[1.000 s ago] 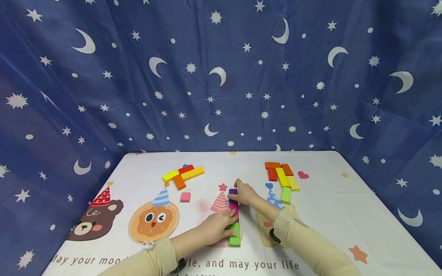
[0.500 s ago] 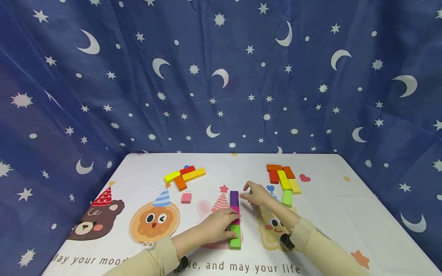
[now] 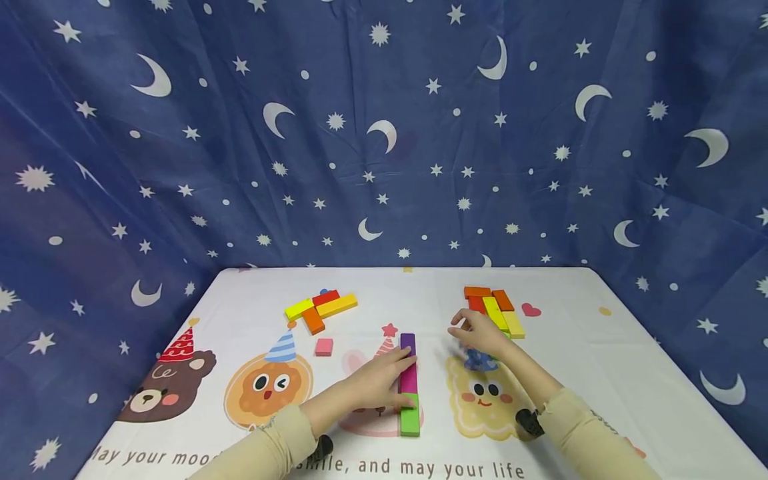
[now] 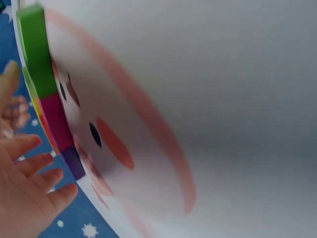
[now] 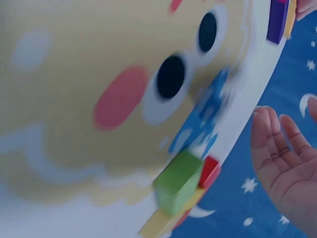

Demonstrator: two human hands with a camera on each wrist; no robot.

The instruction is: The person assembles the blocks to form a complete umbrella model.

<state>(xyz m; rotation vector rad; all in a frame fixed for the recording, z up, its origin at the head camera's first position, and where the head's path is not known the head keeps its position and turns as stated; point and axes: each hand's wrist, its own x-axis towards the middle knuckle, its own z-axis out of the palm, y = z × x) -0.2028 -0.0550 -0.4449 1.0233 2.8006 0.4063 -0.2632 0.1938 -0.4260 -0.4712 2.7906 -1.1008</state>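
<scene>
A straight row of wooden blocks lies on the printed cloth: a purple block (image 3: pixel 407 342), a magenta block (image 3: pixel 409 383) and a green block (image 3: pixel 410 425) nearest the person. My left hand (image 3: pixel 378 381) hovers at the row's left side in the head view, fingers reaching over it. The left wrist view shows its fingers (image 4: pixel 37 171) spread and loosely bent, holding nothing. My right hand (image 3: pixel 480 331) hangs above the cloth near the right-hand block group, its fingers relaxed around nothing. It mostly hides a light green block (image 5: pixel 178 181), which the right wrist view shows.
At the back right lie orange blocks (image 3: pixel 477 292), a red block (image 3: pixel 477 305) and yellow blocks (image 3: pixel 495 313). Toward the back left are a yellow block (image 3: pixel 299 309), a red block (image 3: pixel 326 297), other blocks and a lone pink block (image 3: pixel 324 347). A blue curtain (image 3: pixel 384 133) hangs behind.
My right hand has left the purple block and moved right toward the back-right group. My left hand has shifted slightly forward along the row. The row's blocks stay in place.
</scene>
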